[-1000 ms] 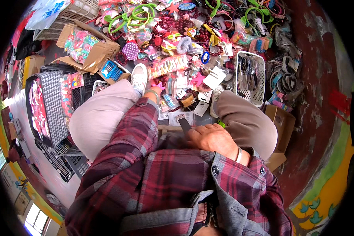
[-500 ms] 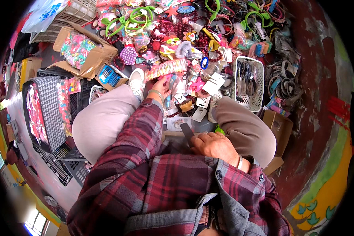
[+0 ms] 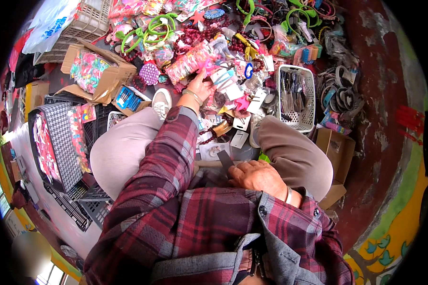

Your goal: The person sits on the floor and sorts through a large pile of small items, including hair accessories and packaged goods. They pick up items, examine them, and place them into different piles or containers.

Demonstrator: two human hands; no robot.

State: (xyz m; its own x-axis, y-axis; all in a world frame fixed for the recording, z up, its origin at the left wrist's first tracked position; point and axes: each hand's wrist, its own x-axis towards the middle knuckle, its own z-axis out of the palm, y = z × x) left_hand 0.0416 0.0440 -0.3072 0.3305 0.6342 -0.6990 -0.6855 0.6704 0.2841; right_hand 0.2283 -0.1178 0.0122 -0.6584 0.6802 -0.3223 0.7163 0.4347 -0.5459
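Observation:
My left hand reaches into the heap of hair accessories. Its fingers look spread, touching the heap beside a long clear pack of pink and pastel pieces and white cards holding light-blue pieces; no firm grip shows. Close to my lap, my right hand is closed round a dark, flat strip, whose far end sticks out toward the heap. A pink star-shaped piece, a white card and a small clear pack lie between my feet.
A white basket with dark packed items stands right of the heap. At left are an open carton of colourful packs and a houndstooth box. Green headbands lie on the far side. Another carton sits beside my right knee.
My left hand has moved farther into the heap and slightly right. The long pink pack has shifted away and tilted, and cards near the fingers have moved. My right hand stays with the strip.

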